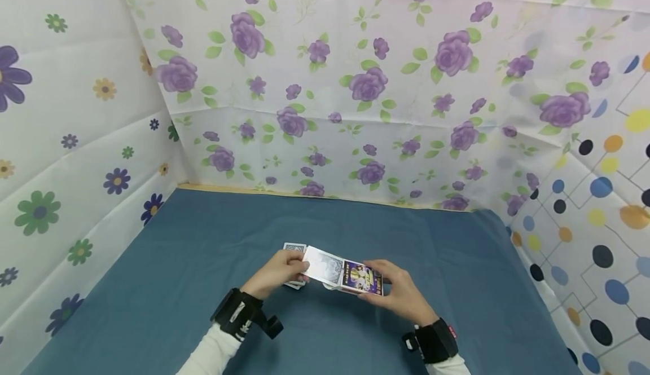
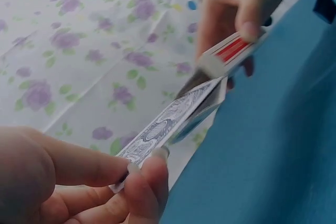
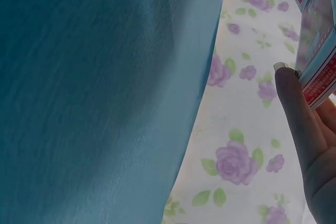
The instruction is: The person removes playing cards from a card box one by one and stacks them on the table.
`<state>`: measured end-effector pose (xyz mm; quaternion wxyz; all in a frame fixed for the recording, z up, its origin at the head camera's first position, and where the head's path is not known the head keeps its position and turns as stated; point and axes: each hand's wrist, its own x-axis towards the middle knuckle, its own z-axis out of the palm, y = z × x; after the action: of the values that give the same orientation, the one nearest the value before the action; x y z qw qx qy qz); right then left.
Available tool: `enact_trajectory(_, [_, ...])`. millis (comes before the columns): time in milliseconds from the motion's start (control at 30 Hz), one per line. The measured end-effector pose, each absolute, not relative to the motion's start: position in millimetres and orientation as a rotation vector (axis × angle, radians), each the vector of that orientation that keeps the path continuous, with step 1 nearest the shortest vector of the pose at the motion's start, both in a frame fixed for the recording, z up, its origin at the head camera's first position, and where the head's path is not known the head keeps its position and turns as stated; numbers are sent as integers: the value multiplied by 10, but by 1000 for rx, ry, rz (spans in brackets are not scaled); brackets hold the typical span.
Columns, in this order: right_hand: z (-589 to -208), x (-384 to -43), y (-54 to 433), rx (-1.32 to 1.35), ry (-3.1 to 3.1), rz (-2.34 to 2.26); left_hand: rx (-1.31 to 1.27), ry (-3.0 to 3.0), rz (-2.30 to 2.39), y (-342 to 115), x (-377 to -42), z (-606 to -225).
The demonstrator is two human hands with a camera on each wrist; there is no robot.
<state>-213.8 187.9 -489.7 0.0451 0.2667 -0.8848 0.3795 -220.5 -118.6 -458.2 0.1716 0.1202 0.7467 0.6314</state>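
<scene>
A playing-card box [image 1: 363, 278] with a purple and yellow picture is gripped by my right hand [image 1: 403, 295] at its far right end, thumb along the lower edge. Patterned playing cards [image 1: 325, 266] stick out of the box's left end. My left hand [image 1: 278, 272] pinches their outer end between thumb and fingers. In the left wrist view, the cards [image 2: 163, 127] stretch from my fingertips to the box [image 2: 231, 53], whose flap hangs beneath them. A stack of cards [image 1: 294, 247] lies on the cloth behind my left hand, partly hidden by it.
A blue cloth [image 1: 203, 239] covers the table. Floral sheeting [image 1: 340, 121] stands along the back edge, with flower-print sheeting [image 1: 91, 194] on the left and dotted sheeting [image 1: 599, 217] on the right. Both wrists wear black straps [image 1: 238, 314].
</scene>
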Motion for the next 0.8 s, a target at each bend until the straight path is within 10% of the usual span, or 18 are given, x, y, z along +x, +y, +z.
enact_trajectory(800, [-4915,-2116,1886,789,-2741,1153,-275,2424,1852,-1633,-2683,-4859])
